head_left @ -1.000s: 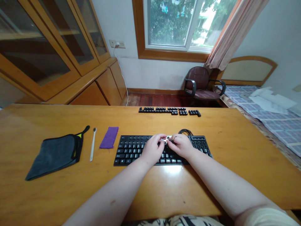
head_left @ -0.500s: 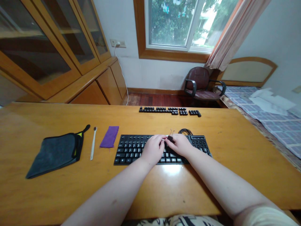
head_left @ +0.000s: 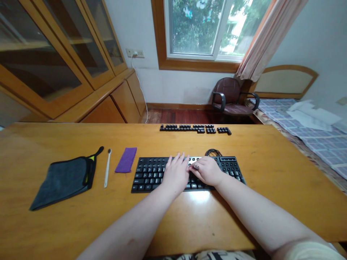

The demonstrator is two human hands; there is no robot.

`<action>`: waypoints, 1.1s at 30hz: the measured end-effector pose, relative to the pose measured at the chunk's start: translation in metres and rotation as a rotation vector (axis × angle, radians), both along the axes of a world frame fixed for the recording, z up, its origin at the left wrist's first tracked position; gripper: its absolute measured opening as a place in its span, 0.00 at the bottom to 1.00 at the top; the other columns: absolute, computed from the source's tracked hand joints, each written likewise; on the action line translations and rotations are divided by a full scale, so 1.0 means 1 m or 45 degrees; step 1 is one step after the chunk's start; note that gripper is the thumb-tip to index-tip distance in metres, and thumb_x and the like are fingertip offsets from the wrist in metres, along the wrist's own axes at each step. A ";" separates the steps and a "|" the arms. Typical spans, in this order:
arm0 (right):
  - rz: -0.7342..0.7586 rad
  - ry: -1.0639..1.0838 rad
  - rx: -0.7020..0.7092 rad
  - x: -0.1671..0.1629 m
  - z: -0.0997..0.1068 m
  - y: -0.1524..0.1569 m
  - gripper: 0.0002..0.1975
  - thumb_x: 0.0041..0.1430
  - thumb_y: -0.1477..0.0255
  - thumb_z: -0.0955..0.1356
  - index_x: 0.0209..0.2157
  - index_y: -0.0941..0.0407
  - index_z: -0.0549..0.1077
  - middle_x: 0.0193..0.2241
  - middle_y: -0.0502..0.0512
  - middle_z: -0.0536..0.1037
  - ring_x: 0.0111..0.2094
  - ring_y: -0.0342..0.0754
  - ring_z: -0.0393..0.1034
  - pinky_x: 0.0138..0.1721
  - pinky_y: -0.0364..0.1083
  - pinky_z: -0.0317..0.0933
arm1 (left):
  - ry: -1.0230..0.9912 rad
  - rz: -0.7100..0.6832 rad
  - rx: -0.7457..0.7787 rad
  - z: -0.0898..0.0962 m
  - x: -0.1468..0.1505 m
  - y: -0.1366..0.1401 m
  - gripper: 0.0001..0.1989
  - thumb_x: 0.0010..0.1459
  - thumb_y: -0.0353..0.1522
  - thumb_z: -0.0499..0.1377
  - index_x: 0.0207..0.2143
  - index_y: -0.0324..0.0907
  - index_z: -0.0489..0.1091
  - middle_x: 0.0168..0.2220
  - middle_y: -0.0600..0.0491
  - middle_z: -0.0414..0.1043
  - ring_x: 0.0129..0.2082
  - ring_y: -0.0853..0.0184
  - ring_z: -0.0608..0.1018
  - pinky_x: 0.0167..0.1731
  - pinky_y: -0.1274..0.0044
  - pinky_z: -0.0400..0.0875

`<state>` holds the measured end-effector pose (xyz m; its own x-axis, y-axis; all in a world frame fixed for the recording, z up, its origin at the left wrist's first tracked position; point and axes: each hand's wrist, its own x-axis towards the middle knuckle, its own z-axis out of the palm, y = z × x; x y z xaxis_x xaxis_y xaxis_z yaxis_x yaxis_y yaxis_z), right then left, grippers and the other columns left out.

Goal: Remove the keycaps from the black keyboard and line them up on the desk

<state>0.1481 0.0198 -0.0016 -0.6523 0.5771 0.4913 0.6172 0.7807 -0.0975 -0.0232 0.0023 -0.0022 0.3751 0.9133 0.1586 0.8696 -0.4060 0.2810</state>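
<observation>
A black keyboard (head_left: 148, 180) lies on the desk under both hands, with a light bare patch in its upper row between them. My left hand (head_left: 176, 170) rests flat on its middle keys, fingers stretched toward the top edge. Just right of it, my right hand (head_left: 210, 170) is closed in a pinch over the keys. Between its thumb and fingers shows part of a small dark keycap puller (head_left: 196, 167); its tip is hidden. Black keycaps (head_left: 183, 128) stand in rows along the desk's far edge.
Left of the keyboard lie a purple cloth (head_left: 126, 160), a white toothbrush (head_left: 107, 169) and a grey cleaning cloth (head_left: 66, 180) with black trim. The coiled cable (head_left: 213, 152) sits behind the keyboard. Beyond the desk (head_left: 200, 220) stands a chair (head_left: 229, 94).
My left hand has opened from a pinch and lies flat on the keys. My right hand has moved slightly lower, and the puller's thin wires no longer point up.
</observation>
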 end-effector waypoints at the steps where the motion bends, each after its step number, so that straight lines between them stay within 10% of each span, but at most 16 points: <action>1: -0.007 0.006 -0.002 0.000 0.000 0.000 0.13 0.61 0.67 0.62 0.28 0.58 0.73 0.22 0.56 0.75 0.25 0.45 0.68 0.31 0.45 0.58 | 0.008 -0.001 0.000 0.000 0.000 0.000 0.21 0.60 0.31 0.48 0.56 0.41 0.61 0.59 0.45 0.60 0.60 0.56 0.60 0.58 0.58 0.51; 14: -0.088 0.039 -0.129 -0.001 0.000 -0.001 0.18 0.64 0.66 0.59 0.27 0.59 0.74 0.21 0.57 0.75 0.25 0.45 0.69 0.30 0.44 0.59 | 0.068 0.004 0.034 -0.004 0.002 0.000 0.21 0.61 0.32 0.47 0.57 0.41 0.60 0.59 0.46 0.59 0.60 0.58 0.60 0.58 0.60 0.51; 23: -0.336 0.555 -0.297 0.011 0.003 0.004 0.20 0.64 0.67 0.57 0.26 0.56 0.75 0.24 0.54 0.77 0.29 0.45 0.72 0.33 0.43 0.62 | 0.051 0.042 0.051 0.000 0.005 -0.001 0.20 0.62 0.33 0.46 0.56 0.42 0.61 0.58 0.47 0.61 0.59 0.59 0.62 0.58 0.60 0.51; 33: -0.326 0.686 -0.457 0.010 -0.002 0.012 0.18 0.63 0.64 0.59 0.27 0.56 0.75 0.22 0.53 0.75 0.26 0.45 0.71 0.30 0.43 0.64 | -0.459 -0.066 0.046 0.010 0.002 -0.003 0.17 0.57 0.34 0.55 0.50 0.43 0.66 0.49 0.49 0.71 0.49 0.61 0.72 0.53 0.66 0.62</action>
<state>0.1579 0.0321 -0.0034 -0.1932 0.8674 0.4586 0.5707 0.4795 -0.6666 -0.0212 -0.0002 0.0083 0.3347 0.8861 0.3205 0.6955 -0.4618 0.5505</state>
